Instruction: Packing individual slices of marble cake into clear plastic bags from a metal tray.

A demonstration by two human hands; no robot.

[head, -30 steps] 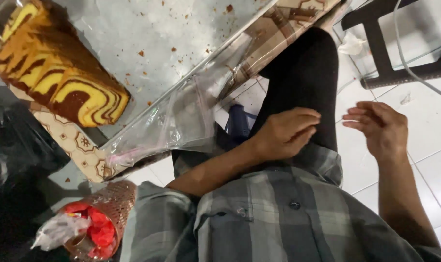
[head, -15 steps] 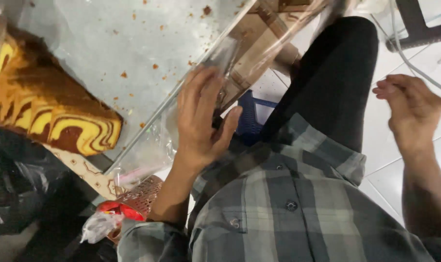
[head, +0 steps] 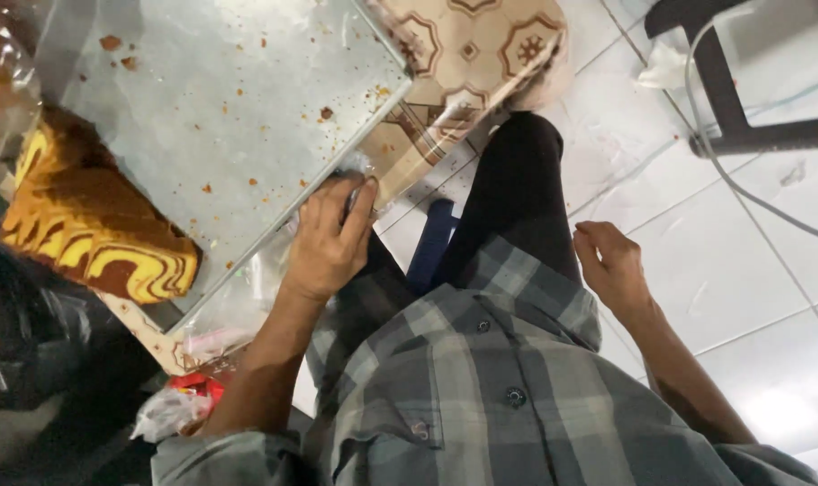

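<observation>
A: We see the left hand (head: 329,241) pinching a clear plastic bag (head: 247,297) at the near edge of the metal tray (head: 229,117); the right hand (head: 614,266) hangs empty, fingers loosely curled, well apart from the tray.

B: We judge the bag light, limp and slippery, best gripped at its open rim. The marbled cake (head: 94,238) on the tray looks soft and crumbly.

A: The bag's mouth is hard to make out; the cake is cut off at the frame's left edge.
</observation>
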